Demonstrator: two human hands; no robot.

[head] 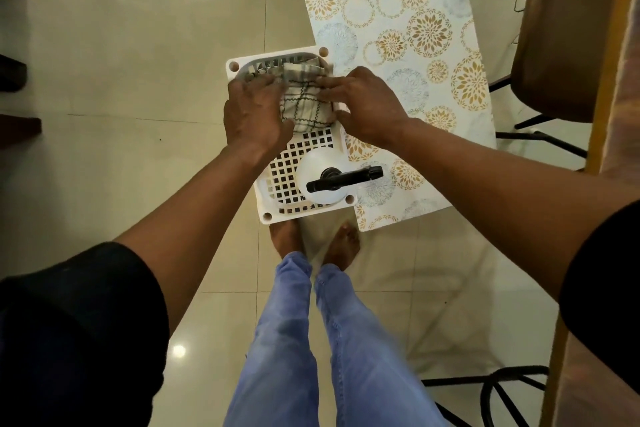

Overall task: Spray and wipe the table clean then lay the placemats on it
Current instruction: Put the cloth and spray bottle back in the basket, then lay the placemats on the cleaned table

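A white perforated basket [287,180] stands on the floor in front of my feet. A folded checked cloth [304,100] lies in its far end. My left hand [254,111] rests on the cloth's left side with fingers laid flat. My right hand [363,104] touches the cloth's right side, fingers extended over it. A white spray bottle [322,184] with a black trigger head stands in the basket's near right corner. A white placemat [415,55] with gold and grey floral circles lies to the right, partly under the basket. The table's wooden edge [609,80] runs down the far right.
A brown cushioned chair [561,28] with black metal legs stands at the upper right beside the table. More black chair legs [505,388] show at the lower right. Glossy beige floor tiles [121,45] spread to the left. Dark objects sit at the left edge.
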